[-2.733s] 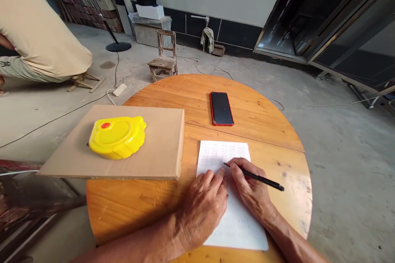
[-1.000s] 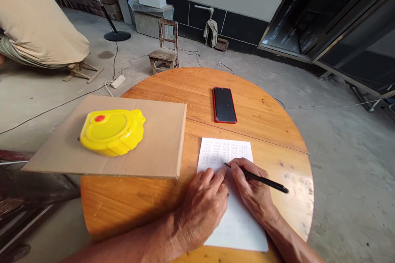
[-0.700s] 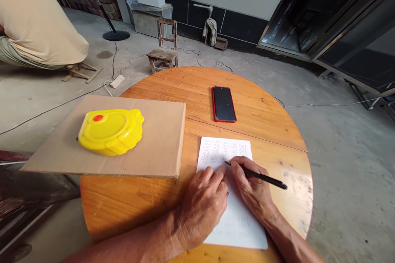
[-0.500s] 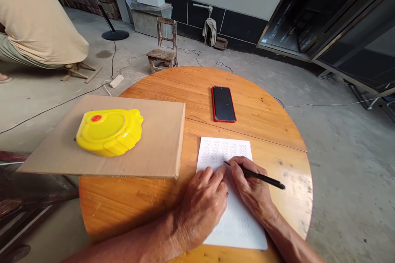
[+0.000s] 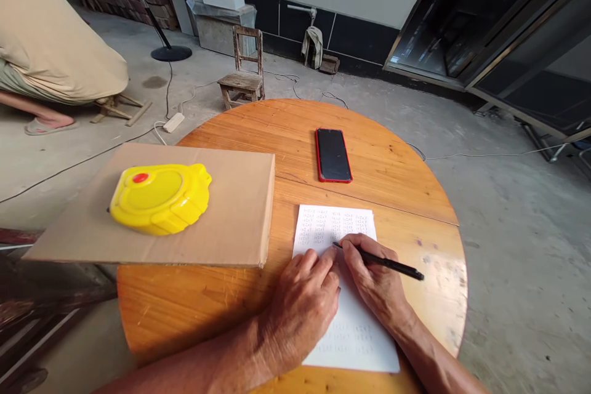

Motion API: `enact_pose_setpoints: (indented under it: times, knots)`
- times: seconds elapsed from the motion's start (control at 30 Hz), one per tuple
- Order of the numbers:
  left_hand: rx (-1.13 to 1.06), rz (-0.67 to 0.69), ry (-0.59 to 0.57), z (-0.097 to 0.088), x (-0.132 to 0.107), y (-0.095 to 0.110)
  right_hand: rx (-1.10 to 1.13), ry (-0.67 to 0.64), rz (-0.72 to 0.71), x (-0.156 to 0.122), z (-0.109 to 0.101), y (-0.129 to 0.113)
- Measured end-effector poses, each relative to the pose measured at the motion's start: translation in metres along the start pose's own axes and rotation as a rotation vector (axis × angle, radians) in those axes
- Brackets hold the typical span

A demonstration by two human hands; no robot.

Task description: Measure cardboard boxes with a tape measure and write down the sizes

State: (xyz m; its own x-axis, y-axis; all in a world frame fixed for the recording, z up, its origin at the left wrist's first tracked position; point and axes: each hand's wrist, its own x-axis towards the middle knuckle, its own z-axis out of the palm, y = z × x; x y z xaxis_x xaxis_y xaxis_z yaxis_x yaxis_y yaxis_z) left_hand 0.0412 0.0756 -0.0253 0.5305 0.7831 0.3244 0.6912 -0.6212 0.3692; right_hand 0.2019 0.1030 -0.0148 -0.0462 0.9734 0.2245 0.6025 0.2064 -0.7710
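Observation:
A white sheet of paper [image 5: 335,228] printed with rows of small figures lies on the round wooden table [image 5: 231,301]. My right hand [image 5: 376,286] pinches a black pen [image 5: 385,263], whose tip rests on the upper part of the sheet. My left hand [image 5: 302,308] lies palm down on the sheet's left side, fingers together and pressed flat, right next to the pen tip. Both forearms come in from the bottom edge.
A red-cased phone [image 5: 333,155] lies screen up beyond the paper. A flat cardboard box [image 5: 235,215] overhangs the table's left edge, with a yellow plastic case [image 5: 159,198] on top. A small wooden chair [image 5: 243,77], floor cables and a crouching person [image 5: 50,49] are behind.
My hands and the pen stay almost in place on the paper. The view has shifted slightly, and the crouching person's foot has come into view at the left.

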Motion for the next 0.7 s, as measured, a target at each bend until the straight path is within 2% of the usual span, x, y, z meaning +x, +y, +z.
enact_pose_setpoints:
  times: [0.27, 0.7]
  knots:
    - [0.003, -0.008, 0.012, -0.0018, 0.0004, 0.0017, 0.064, 0.088, 0.049, -0.0023, -0.0017, 0.0027]
    - [-0.006, -0.008, 0.02, -0.0032, 0.0028, 0.001, 0.027, 0.086, 0.052, -0.0003, -0.0004, 0.0019]
